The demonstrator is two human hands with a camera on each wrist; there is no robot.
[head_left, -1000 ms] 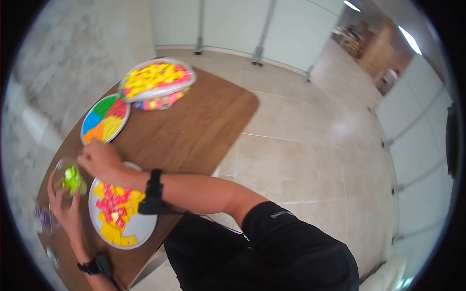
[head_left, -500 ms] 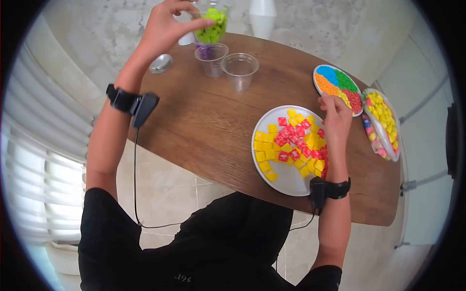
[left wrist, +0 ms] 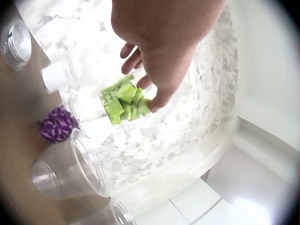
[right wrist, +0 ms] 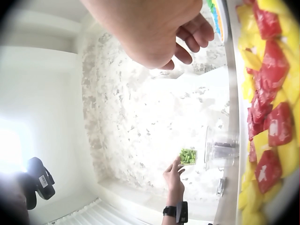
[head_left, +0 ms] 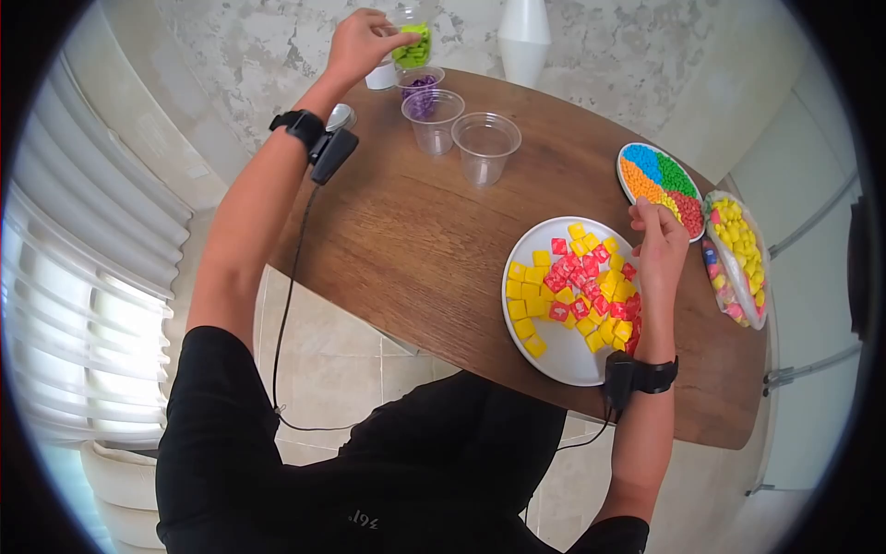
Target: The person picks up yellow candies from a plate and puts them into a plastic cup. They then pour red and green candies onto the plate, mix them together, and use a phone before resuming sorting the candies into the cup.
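Observation:
My left hand (head_left: 362, 48) grips a clear plastic cup (left wrist: 121, 104) of green wrapped pieces, thumb against its side, above the table's far edge. A cup with purple pieces (left wrist: 57, 124) stands just below it, beside two clear cups (head_left: 432, 129) with nothing visible inside. My right hand (head_left: 663, 247) hovers at the right side of a white plate (head_left: 563, 367) heaped with red and yellow wrapped squares (head_left: 574, 277). Its fingers are loosely bent, and nothing shows between them in the right wrist view.
Beyond my right hand lies a round plate of small coloured pieces (head_left: 660, 189), sorted by colour. A plastic bag of yellow and pink pieces (head_left: 738, 249) sits at the table's right end. A silver lid (head_left: 341, 117) lies at the left, and a white vase (head_left: 524, 42) stands behind.
The head view has swung from the table's right side back to its middle. My left hand still holds the green-filled cup, now over the far edge; my right hand stays by the plate.

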